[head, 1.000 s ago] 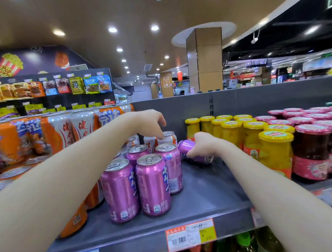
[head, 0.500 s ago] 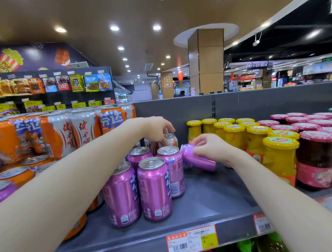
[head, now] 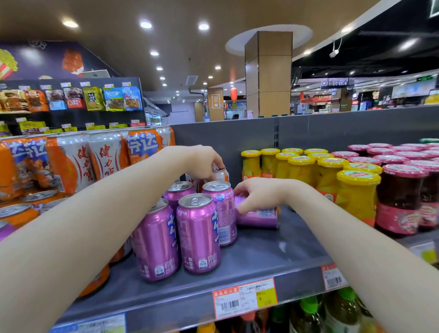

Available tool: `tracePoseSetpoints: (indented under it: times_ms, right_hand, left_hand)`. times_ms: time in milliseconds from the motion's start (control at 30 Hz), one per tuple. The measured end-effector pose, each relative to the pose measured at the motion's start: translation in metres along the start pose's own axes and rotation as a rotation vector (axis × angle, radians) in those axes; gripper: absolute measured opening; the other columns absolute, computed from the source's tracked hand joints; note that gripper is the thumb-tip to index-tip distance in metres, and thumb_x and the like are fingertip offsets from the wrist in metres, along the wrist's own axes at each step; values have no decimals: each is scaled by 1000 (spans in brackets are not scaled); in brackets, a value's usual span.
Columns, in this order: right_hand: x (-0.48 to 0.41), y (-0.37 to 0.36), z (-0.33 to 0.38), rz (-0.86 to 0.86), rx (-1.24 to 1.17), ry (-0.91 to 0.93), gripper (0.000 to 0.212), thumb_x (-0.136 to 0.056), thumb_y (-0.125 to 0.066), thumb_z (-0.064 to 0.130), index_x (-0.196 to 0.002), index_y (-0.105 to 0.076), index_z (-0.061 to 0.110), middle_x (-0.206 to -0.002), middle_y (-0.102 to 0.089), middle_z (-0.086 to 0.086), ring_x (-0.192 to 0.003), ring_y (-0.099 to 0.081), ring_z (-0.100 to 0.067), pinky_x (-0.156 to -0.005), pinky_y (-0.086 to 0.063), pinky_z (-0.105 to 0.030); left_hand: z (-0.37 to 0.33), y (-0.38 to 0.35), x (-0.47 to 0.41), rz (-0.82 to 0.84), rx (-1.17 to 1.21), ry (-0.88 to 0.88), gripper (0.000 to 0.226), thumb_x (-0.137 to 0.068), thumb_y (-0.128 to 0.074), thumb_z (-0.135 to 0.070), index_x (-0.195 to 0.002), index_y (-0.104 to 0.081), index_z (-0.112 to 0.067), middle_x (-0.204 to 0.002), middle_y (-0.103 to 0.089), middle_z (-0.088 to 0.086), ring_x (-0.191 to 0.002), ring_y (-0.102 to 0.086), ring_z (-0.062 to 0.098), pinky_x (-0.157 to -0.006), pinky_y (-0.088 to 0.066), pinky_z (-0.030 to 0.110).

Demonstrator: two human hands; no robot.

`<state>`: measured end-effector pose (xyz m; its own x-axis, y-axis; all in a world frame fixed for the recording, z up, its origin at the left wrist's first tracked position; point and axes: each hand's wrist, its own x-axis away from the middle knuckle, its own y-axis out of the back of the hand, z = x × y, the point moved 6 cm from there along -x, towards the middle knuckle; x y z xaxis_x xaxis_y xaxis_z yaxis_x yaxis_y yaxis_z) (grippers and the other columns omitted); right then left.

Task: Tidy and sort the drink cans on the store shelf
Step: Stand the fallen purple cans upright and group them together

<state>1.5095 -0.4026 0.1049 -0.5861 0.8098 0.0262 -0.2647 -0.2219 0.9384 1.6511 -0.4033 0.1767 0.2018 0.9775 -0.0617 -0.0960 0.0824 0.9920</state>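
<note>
Several purple drink cans point(head: 198, 232) stand upright in a cluster on the grey shelf point(head: 272, 254). Another purple can point(head: 259, 217) lies on its side just right of them, and my right hand point(head: 258, 193) grips it from above. Behind the cluster stands a white-and-orange can point(head: 221, 174); my left hand point(head: 203, 162) curls over its top, fingers round the rim. Stacked orange and white-orange cans point(head: 69, 160) fill the shelf's left side.
Yellow-lidded jars point(head: 355, 193) and pink-lidded dark jars point(head: 403, 196) crowd the shelf's right half. A grey back panel point(head: 337, 131) closes the rear. Price tags point(head: 244, 297) hang on the front edge; bottles point(head: 343, 312) stand on the shelf below.
My right hand has brought the lying purple can forward and left, up against the upright cluster. My left hand has stayed on the can at the back.
</note>
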Motion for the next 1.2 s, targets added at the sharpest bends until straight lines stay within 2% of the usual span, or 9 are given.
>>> tracePoseSetpoints:
  times_ms: [133,267,400,467,667,800,967,1133,1200]
  right_hand:
    - [1,-6,-1,-9,73,7,74,-72,-87,39,-137,-55,24,-127,-62,3,-110,-60,-19,-94,-54,-36]
    - [3,4,-7,-205,38,14,74,-67,-88,42,-132,-57,24,-119,-63,4,-103,-60,-17,-84,-55,-32]
    - [11,22,-18,-422,-256,-6,69,-66,-91,39,-122,-55,25,-110,-63,5,-96,-64,-12,-74,-57,-29]
    - [14,24,-23,-461,-387,-6,69,-66,-93,35,-122,-55,22,-111,-65,4,-98,-66,-13,-80,-60,-33]
    - [14,9,-33,-473,-677,-32,73,-70,-93,27,-131,-53,20,-117,-68,-2,-101,-69,-16,-80,-60,-32]
    - [18,4,-32,-439,-670,5,74,-74,-91,23,-135,-49,21,-117,-66,0,-102,-66,-12,-72,-56,-24]
    - [18,-2,-33,-394,-674,29,85,-67,-93,32,-138,-48,28,-121,-70,2,-107,-69,-13,-91,-59,-38]
    - [28,-9,-24,-414,-715,62,75,-73,-90,22,-136,-49,24,-118,-70,1,-101,-71,-11,-79,-59,-27]
    - [32,-9,-23,-433,-689,65,74,-74,-90,23,-136,-49,24,-116,-69,2,-99,-70,-9,-76,-58,-24]
  left_hand:
    - [1,4,3,-7,45,6,56,-89,-75,-36,-142,-57,-28,-141,-59,-2,-121,-59,23,-103,-50,41]
    - [4,12,5,-68,80,4,55,-88,-75,-39,-139,-57,-29,-136,-61,-2,-120,-59,22,-102,-48,38]
    - [7,19,10,-66,97,18,47,-90,-72,-38,-135,-60,-30,-127,-64,-3,-113,-60,19,-102,-48,36]
    - [6,20,13,-57,103,23,48,-91,-72,-39,-136,-60,-29,-121,-63,-5,-109,-59,17,-102,-48,35]
    - [-4,22,25,-17,165,20,49,-91,-71,-44,-135,-61,-27,-105,-61,-16,-106,-63,13,-99,-50,34]
    - [-15,26,42,19,185,9,44,-89,-70,-50,-126,-62,-27,-101,-64,-19,-94,-71,8,-93,-56,35]
    - [-30,33,75,-23,212,-32,36,-91,-66,-54,-118,-65,-30,-97,-69,-16,-86,-72,4,-85,-56,29]
    - [-33,36,104,-101,86,-23,42,-91,-62,-59,-122,-63,-32,-105,-67,-14,-92,-63,3,-78,-51,26]
    - [-31,35,118,-108,86,-17,43,-91,-61,-61,-123,-63,-32,-106,-67,-14,-95,-63,4,-84,-52,29]
